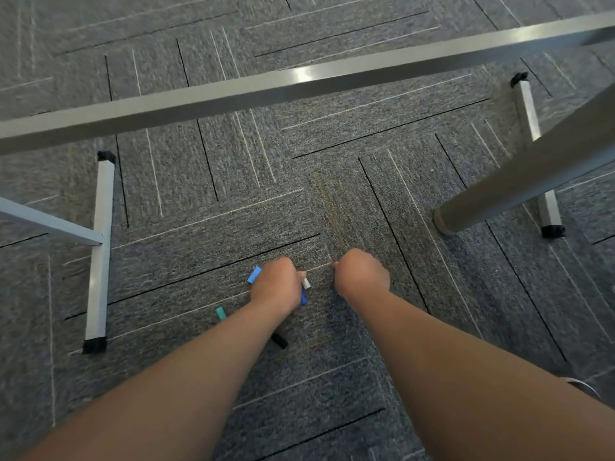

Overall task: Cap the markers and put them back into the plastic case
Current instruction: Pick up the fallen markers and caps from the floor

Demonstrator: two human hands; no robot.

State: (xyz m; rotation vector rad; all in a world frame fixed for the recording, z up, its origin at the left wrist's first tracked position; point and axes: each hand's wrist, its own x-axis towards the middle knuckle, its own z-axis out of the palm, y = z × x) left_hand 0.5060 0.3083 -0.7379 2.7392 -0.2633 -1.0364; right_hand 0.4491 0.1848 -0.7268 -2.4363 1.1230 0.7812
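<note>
Gathering looks like the step in hand: both arms reach down to the carpeted floor (199,201), and the left hand (274,284) is curled round a small bundle of markers (254,275), with a light blue end poking out on its left and a white and a darker blue end on its right. The right hand (361,274) sits just beside it, fingers curled under; whether it pinches anything I cannot tell. A teal piece (220,313) and a black piece (279,341) lie on the carpet by the left forearm, partly hidden by it, and I cannot tell whether they are caps or whole markers. The plastic case is not in view, so capping and boxing seem not yet done. The next move probably calls for picking up those two loose pieces without dropping the bundle, then carrying everything to the case. Carpet is open around the hands, but a metal crossbar (299,81) runs across above the floor beyond them, a round leg (532,181) stands to the right and a flat foot bar (100,247) lies to the left, so rising should mind the crossbar.
</note>
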